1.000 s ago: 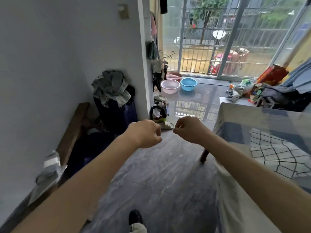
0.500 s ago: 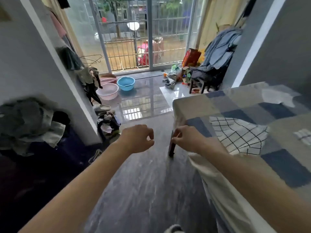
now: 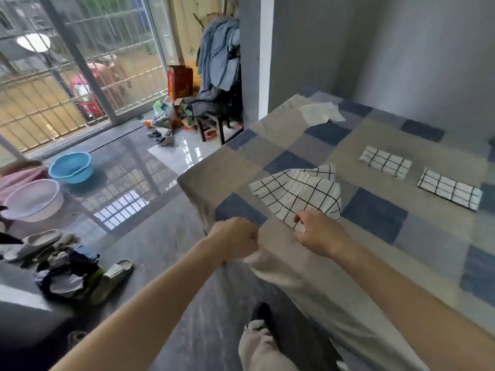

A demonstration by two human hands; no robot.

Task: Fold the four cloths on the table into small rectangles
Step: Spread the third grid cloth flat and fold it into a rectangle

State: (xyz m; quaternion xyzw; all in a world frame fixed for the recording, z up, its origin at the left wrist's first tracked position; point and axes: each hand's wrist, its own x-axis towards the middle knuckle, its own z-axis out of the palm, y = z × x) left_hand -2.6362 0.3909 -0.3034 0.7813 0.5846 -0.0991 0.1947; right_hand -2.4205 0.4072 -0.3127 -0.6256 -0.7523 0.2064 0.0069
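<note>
An unfolded white cloth with a black grid lies near the table's front left corner. My right hand is at its near corner, thumb and curled fingers pinching the fabric. My left hand is a closed fist at the table edge beside it, holding nothing that I can see. Two more grid cloths lie folded into small rectangles, one farther back and one to the right. A plain white cloth lies rumpled at the table's far corner.
The table wears a blue and beige checked tablecloth that hangs over the near edge. On the floor to the left are slippers, a clothes heap, a blue basin and a pink basin. A cluttered stool stands by the pillar.
My view has swung right from the wall and floor onto the table. Both hands travelled right with it; the right hand now reaches the grid cloth's near corner.
</note>
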